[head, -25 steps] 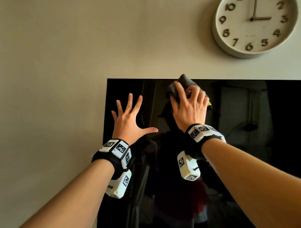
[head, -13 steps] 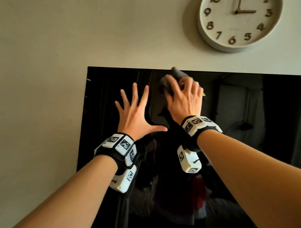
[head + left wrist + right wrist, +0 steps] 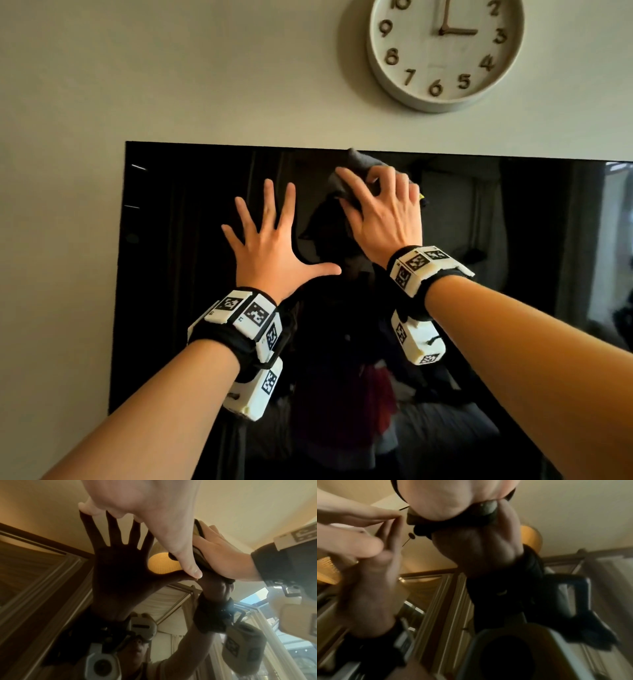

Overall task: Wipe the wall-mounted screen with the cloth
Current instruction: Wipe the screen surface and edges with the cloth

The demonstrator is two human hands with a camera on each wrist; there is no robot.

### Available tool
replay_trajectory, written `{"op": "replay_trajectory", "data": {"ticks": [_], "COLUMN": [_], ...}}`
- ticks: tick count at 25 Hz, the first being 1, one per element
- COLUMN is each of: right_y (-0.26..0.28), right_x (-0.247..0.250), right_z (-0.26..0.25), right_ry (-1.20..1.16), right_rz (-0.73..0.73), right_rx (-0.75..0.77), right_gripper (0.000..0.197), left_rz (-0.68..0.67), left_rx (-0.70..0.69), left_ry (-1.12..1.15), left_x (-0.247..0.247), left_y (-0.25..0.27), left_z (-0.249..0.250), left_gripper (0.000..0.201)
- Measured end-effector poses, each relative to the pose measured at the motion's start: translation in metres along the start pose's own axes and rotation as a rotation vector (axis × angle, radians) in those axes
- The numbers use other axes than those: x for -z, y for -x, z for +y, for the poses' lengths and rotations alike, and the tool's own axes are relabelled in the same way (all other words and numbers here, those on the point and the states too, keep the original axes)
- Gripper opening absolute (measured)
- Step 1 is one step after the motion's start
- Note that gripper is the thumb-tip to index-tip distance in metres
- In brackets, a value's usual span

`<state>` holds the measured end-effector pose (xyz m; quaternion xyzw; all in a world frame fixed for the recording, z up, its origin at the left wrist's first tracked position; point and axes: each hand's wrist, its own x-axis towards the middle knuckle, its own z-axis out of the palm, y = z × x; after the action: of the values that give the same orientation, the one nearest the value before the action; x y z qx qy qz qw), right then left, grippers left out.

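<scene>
- Since a second ago my left hand [image 3: 274, 250] has shifted right across the glass, away from the screen's left edge, so that its thumb tip now lies close under my right hand [image 3: 383, 219]; the right hand keeps its place near the top edge with the cloth.
- Both hands work on the screen [image 3: 191, 240], a black glossy panel fixed to the pale wall [image 3: 171, 68].
- My left hand is spread wide, fingers straight and fanned, palm towards the glass; the left wrist view shows its fingertips [image 3: 85, 507] meeting their dark reflection, so they touch the panel. It holds nothing.
- My right hand has its fingers curled over the cloth [image 3: 359, 162], a dark grey bunched rag, pressing it against the screen just below the top edge. A peak of the cloth sticks up past the fingers to the level of the panel's rim.
- From the left wrist, the cloth [image 3: 199, 555] shows as a dark layer sandwiched between the right palm [image 3: 221, 555] and the glass.
- The right wrist view is blurred; I can only make out the heel of the hand [image 3: 453, 497] on dark fabric and its reflection beneath.
- A round wall clock [image 3: 445, 51] hangs above the screen, up and to the right of the hands, well apart from them.
- The glass mirrors a dim room and both wrist-worn cameras.
</scene>
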<state>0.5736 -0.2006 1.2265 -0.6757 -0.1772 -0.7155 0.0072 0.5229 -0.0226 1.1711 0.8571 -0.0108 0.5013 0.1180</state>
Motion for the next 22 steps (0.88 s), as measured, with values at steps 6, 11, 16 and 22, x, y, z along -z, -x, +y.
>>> {"op": "replay_trajectory", "data": {"ticks": [6,11,16,22], "right_y": [0.012,0.004,0.010,0.030], "right_x": [0.002,0.014,0.021,0.028], "right_z": [-0.009,0.031,0.071,0.091], "right_ry": [-0.020,-0.044,-0.034,0.000], "right_rz": [0.022,0.093,0.045,-0.021], "right_rx": [0.006,-0.399,-0.250,0.073], "right_gripper": [0.043,0.042,0.042,0.044], "left_rz": [0.009,-0.006,-0.022,0.056], "left_rx": [-0.004,-0.005,0.016,-0.018], "left_ry": [-0.032,-0.024,-0.032,-0.013], "left_x": [0.001,0.003,0.006,0.010], "left_y": [0.002,0.002,0.002,0.006], "left_z": [0.000,0.001,0.004,0.056], "left_gripper": [0.140,0.141,0.141,0.139]}}
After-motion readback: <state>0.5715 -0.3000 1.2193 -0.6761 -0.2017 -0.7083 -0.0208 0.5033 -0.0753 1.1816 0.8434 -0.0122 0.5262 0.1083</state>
